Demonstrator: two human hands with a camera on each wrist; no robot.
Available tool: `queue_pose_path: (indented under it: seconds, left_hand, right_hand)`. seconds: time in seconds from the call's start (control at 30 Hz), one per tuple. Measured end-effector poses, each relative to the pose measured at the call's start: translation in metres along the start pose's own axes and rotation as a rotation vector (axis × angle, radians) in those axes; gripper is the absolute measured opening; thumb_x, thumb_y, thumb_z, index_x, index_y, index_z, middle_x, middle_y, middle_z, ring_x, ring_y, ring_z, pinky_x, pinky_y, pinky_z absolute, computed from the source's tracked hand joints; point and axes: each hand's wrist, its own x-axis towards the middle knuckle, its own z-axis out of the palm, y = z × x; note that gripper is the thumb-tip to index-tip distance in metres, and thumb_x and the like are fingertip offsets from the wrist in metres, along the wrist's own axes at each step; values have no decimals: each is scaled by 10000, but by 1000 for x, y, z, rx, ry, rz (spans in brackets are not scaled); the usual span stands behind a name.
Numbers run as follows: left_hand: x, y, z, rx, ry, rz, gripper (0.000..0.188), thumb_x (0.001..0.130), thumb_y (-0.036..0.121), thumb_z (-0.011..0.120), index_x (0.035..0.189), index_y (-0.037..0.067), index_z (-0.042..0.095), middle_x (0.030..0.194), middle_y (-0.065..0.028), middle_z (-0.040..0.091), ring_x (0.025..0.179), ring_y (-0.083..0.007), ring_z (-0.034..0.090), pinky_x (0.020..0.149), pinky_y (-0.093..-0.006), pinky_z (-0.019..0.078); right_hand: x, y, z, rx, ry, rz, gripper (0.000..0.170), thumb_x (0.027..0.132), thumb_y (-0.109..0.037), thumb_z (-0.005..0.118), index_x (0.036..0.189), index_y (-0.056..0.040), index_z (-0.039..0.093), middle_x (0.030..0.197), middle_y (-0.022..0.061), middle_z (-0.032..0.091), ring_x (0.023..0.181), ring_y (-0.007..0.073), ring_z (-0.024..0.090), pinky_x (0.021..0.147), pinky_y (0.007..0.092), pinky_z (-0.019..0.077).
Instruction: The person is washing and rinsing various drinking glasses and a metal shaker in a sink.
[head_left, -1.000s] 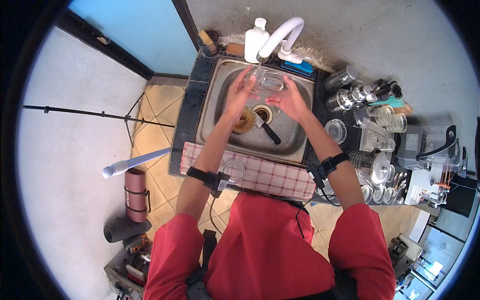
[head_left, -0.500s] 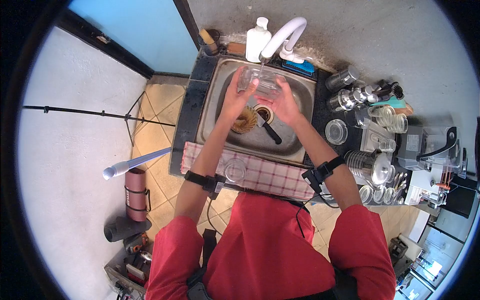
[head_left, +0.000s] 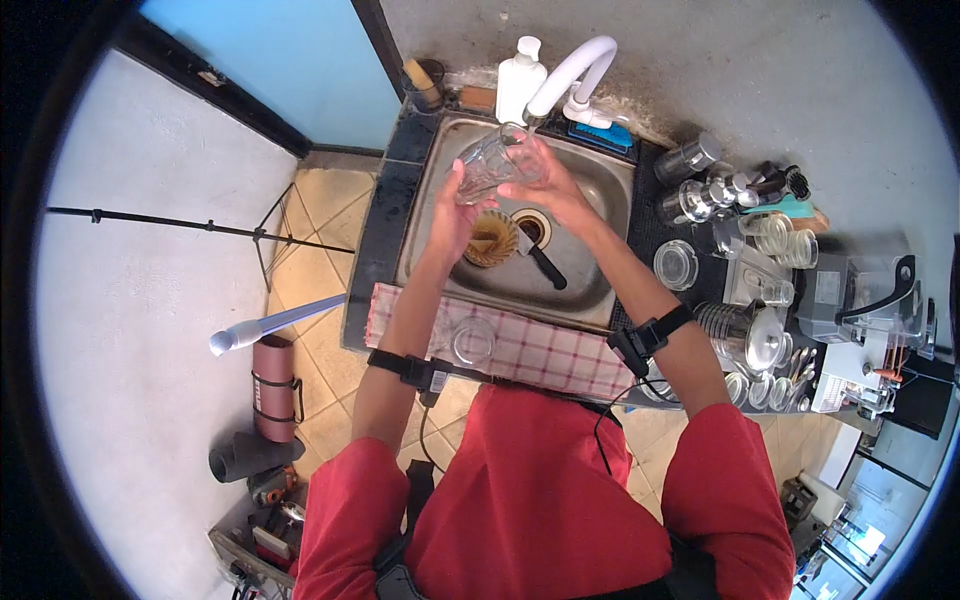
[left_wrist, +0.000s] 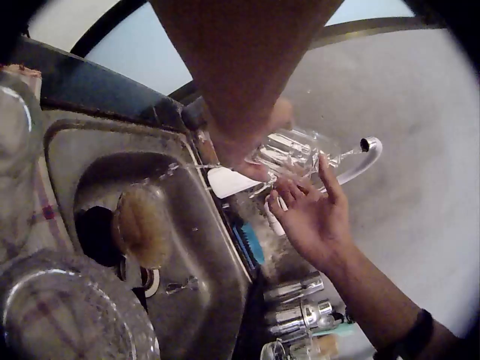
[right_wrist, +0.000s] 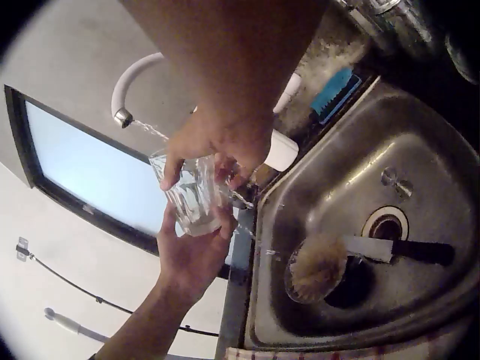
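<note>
Both hands hold a clear ribbed glass (head_left: pixel 487 172) (right_wrist: pixel 193 196) over the sink's far part, tilted, with its mouth toward the faucet (head_left: pixel 572 75). The left hand (head_left: pixel 455 218) (right_wrist: pixel 191 259) grips its base end, thumb on the side. Around the mouth end curl the fingers of the right hand (head_left: pixel 553 190) (left_wrist: pixel 313 225). Water runs from the spout onto the glass, and drops fall past it in the right wrist view. Below, a fluted brownish bowl (head_left: pixel 490 240) and a black-handled knife (head_left: pixel 545 265) lie in the sink (head_left: pixel 590 285).
A white bottle (head_left: pixel 519 85) and a blue brush (head_left: pixel 600 133) stand behind the sink. On the right counter are a glass lid (head_left: pixel 676 264), metal shakers (head_left: pixel 688 157) and several jars. A checkered cloth (head_left: pixel 540 350) lies along the front edge, with a clear glass item (head_left: pixel 472 342) on it.
The glass has turned from lying roughly sideways to a slant, its mouth now up toward the spout. The left hand has moved down and left; the right hand has shifted slightly left.
</note>
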Motion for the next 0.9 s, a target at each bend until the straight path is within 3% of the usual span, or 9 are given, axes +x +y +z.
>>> queue_pose_path:
  seconds: [0.07,0.13,0.23,0.3,0.37,0.43,0.6,0.8,0.9]
  left_hand:
    - [-1,0,-1,1,31,-23,556,941,561,498,1194,71,564,1023,-108,661,930,-179,637,754,-321,532]
    - [2,-1,-8,19,-116,-186,601,929,590,494,1224,69,551,1058,-103,663,944,-190,642,754,-336,531]
    - [1,1,-6,122,-32,-299,626,925,577,512,1263,51,534,1138,-114,639,1032,-195,622,838,-355,508]
    - [5,-6,-13,245,34,-204,605,945,540,490,1289,44,521,1162,-124,629,1074,-207,603,898,-353,473]
    - [6,-13,-22,370,101,-111,585,964,504,468,1315,37,507,1186,-133,618,1117,-219,585,957,-351,438]
    - [-5,-4,-17,448,186,-61,564,956,439,503,1356,42,484,1232,-123,598,1170,-234,552,1007,-357,389]
    - [-6,-4,-18,473,140,-33,537,949,395,528,1350,40,494,1252,-111,588,1190,-235,537,998,-356,395]
    - [-4,-6,-18,461,150,-14,393,944,344,550,1216,66,598,1222,-82,598,1153,-227,556,947,-350,414]
    - [-5,-4,-17,487,135,-17,405,953,340,531,1244,64,585,1221,-80,606,1148,-212,562,952,-337,412]
  right_hand:
    - [4,3,4,27,12,-86,784,794,-146,782,1421,-70,317,1385,129,446,1301,251,424,994,386,433]
    - [8,2,7,99,60,-67,782,762,-168,812,1383,-69,347,1346,104,494,1225,219,468,985,375,433]
    - [8,7,8,164,113,-36,765,731,-205,843,1333,-68,390,1293,74,554,1145,181,516,977,359,429]
    - [6,6,1,153,115,-25,749,733,-220,843,1320,-68,405,1280,70,566,1141,174,520,978,355,426]
    - [4,1,-11,-192,-70,-9,675,743,-201,832,1273,-89,430,1301,95,540,1121,159,527,931,367,459]
    - [6,8,-16,-241,-66,30,711,724,-222,846,1284,-89,428,1283,86,550,1098,143,524,923,363,459]
    - [11,12,-9,-486,94,-78,811,690,-265,871,1333,-90,410,1237,60,566,1083,131,527,918,369,458]
    - [13,19,-27,-326,-196,77,902,656,-282,886,1376,-74,384,1269,77,538,1174,187,514,994,341,420]
    - [13,31,-29,-664,-106,-33,888,660,-249,885,1370,-71,382,1278,85,522,1193,209,504,976,333,432]
